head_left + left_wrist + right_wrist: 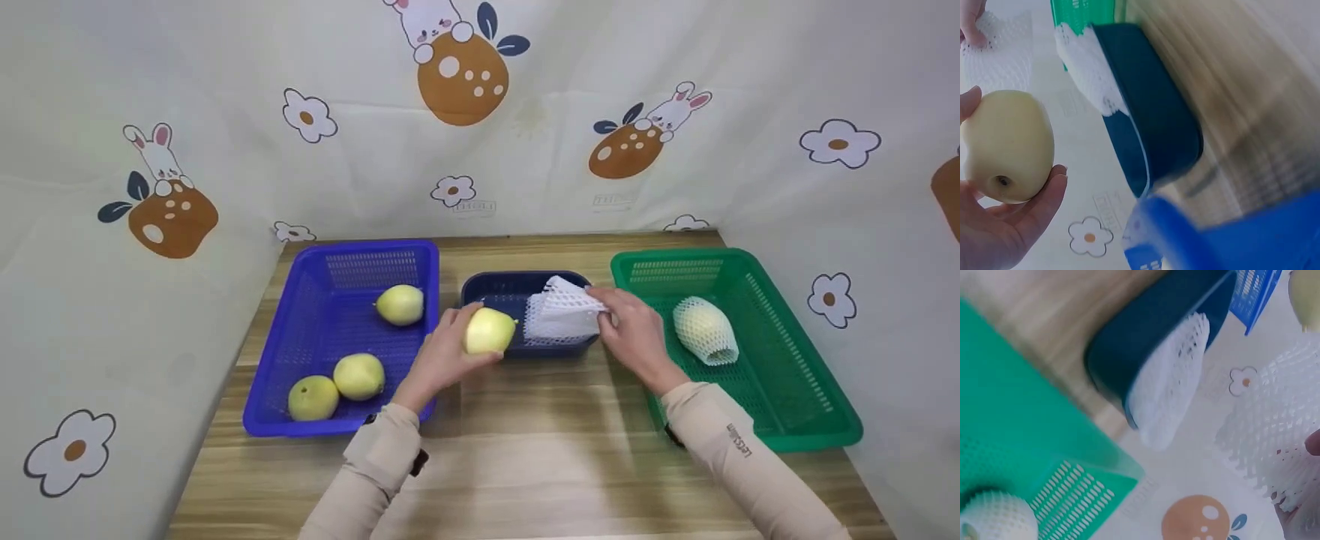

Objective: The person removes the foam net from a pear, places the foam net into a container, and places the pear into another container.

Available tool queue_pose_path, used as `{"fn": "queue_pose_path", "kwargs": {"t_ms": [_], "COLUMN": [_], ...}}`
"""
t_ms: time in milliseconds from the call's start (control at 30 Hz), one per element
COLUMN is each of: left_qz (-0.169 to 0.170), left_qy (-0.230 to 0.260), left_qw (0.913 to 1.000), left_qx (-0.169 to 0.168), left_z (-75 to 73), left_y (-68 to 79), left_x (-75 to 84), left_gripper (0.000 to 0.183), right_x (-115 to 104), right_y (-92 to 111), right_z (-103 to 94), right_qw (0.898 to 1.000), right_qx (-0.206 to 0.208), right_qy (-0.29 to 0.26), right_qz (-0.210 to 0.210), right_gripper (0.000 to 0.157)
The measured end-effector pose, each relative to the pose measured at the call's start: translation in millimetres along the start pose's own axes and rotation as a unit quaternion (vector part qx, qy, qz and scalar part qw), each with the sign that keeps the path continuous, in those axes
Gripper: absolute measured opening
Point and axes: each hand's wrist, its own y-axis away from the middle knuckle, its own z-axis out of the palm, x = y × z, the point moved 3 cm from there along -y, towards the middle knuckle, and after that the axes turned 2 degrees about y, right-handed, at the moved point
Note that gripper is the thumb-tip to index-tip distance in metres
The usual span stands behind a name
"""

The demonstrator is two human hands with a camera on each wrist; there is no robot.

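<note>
My left hand [444,352] grips a yellow-green pear [490,331], its fingers and thumb around the sides and the stem pointing right. In the left wrist view the blossom end of that pear [1009,147] shows. My right hand [634,330] pinches a white foam net sleeve [571,301] by its right end, above the small dark blue basket [491,286]. More white foam nets [1169,382] lie in that basket. The held sleeve hangs close to the pear but apart from it.
On the left, a blue basket [274,360] contains three pears [359,376]. A green basket [806,360] on the right bears one pear in a foam net [705,331]. All stand on a wooden table [540,450], with a printed curtain [360,172] behind.
</note>
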Motion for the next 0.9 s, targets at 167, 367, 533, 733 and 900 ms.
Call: {"fn": "queue_pose_path", "kwargs": {"t_ms": [167,367,533,733,900], "left_qz": [-0.029,-0.062,-0.089,-0.125,-0.147], "left_qy": [-0.018,-0.036,-0.052,-0.077,-0.115], "left_qw": [0.9994,0.9974,0.9947,0.9886,0.9806], "left_qx": [-0.002,-0.005,-0.010,-0.033,-0.059], "left_z": [-21.3,-47.3,-63.7,-76.0,-79.5], "left_y": [-5.2,-13.4,-18.8,-21.4,-20.4], "left_x": [-13.3,-27.6,-38.7,-53.3,-69.7], "left_gripper": [0.074,0.075,0.076,0.077,0.076], "right_x": [5,6,6,7,9], "right_y": [-15,-34,-46,-56,-60], "right_z": [-4.3,-6.2,-5.8,-3.7,0.7], "right_qw": [1.000,0.999,0.998,0.998,0.997], "right_qx": [-0.007,-0.013,-0.008,0.005,0.011], "right_qy": [0.024,0.045,0.053,0.057,0.069], "right_qz": [0.013,0.019,0.014,0.007,0.016], "right_gripper": [0.037,0.039,0.041,0.041,0.041]}}
